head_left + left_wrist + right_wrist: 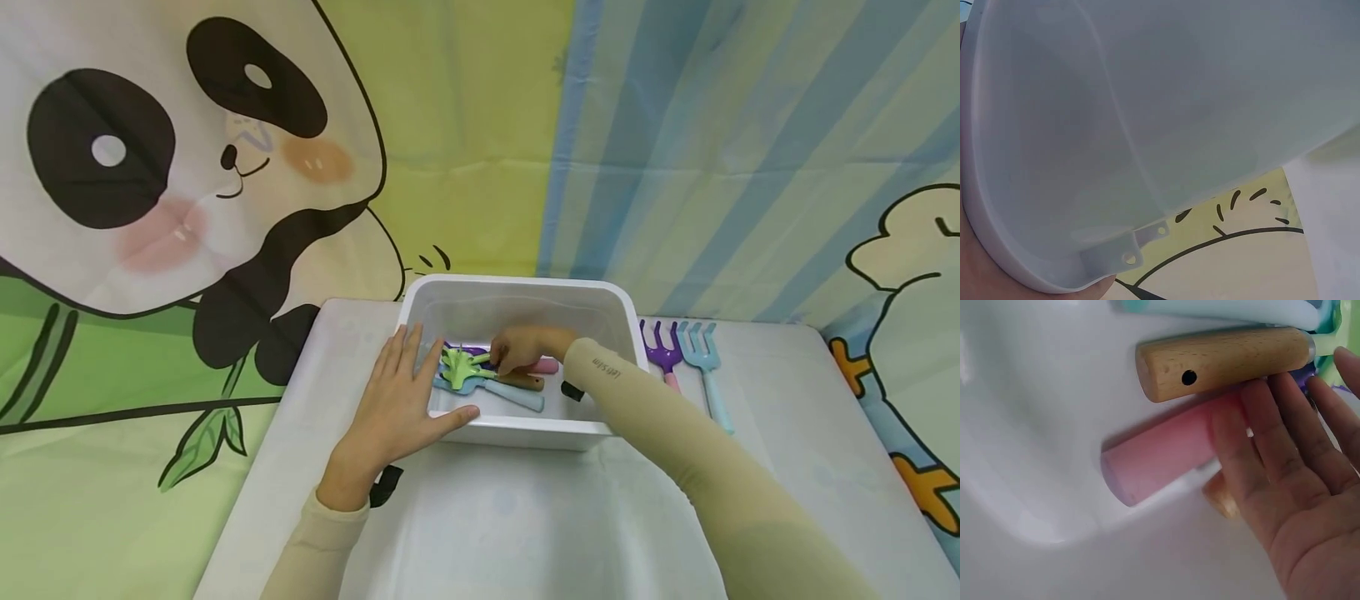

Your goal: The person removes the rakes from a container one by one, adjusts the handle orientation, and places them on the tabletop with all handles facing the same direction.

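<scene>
A white plastic bin (517,427) holds several small garden tools. Among them are a light green hand rake (460,367), a wooden handle (1222,361), a light blue tool (517,395) and a pink handle (1160,453). My left hand (401,400) lies at the bin's left front corner with straight, spread fingers, and its skin shows behind the rim in the left wrist view. Inside the bin, my right hand (519,346) reaches down over the handles. In the right wrist view its loosely bent fingers lie across the pink handle's upper end, fingertips close to the wooden handle.
Right of the bin, a purple hand fork (663,354) with a pink handle and a light blue hand fork (705,367) lie on the white table (780,400). A curtain (480,125) with a printed panda hangs behind. Another wooden piece (1220,495) shows below the pink handle.
</scene>
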The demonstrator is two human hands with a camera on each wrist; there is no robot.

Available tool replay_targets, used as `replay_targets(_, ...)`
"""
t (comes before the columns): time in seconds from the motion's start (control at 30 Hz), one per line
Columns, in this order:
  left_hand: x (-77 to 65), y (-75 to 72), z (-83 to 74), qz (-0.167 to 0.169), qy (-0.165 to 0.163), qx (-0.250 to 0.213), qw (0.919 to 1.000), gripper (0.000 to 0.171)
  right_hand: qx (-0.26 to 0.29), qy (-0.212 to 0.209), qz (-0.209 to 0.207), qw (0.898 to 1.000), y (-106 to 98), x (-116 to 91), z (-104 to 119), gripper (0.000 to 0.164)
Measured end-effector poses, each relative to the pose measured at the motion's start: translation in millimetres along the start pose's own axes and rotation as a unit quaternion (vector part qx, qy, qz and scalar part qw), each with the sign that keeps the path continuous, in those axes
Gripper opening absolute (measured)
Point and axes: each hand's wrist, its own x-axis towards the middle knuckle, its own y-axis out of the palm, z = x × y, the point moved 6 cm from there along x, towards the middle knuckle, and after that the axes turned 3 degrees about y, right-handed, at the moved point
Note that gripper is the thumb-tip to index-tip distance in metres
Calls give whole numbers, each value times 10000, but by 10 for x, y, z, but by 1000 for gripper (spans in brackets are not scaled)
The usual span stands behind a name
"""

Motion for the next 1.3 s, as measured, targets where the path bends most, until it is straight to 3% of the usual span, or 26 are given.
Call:
replay_targets(0.37, 8, -10, 0, -89, 55, -31, 9999, 112, 1186, 671, 659, 9885, 246, -41, -8, 36)
replay_targets(0.6, 3, 8, 3, -78, 24, -38, 10000, 113, 1280, 789, 707, 9861, 354, 9, -51, 25)
replay_targets(0.8, -4, 7, -3, -81, 22, -35, 10000, 112, 1292, 869, 920, 9835, 369, -4, -37, 12)
replay_targets(1.0, -9, -1, -8, -63, 8, -16, 10000, 112, 1615, 1078, 1148, 9742, 357, -44, -50, 20)
replay_targets(1.3, -1, -4, -5, 0, -28, -49, 10000, 113, 2127, 1027, 1403, 9615, 199, -110, -2, 27)
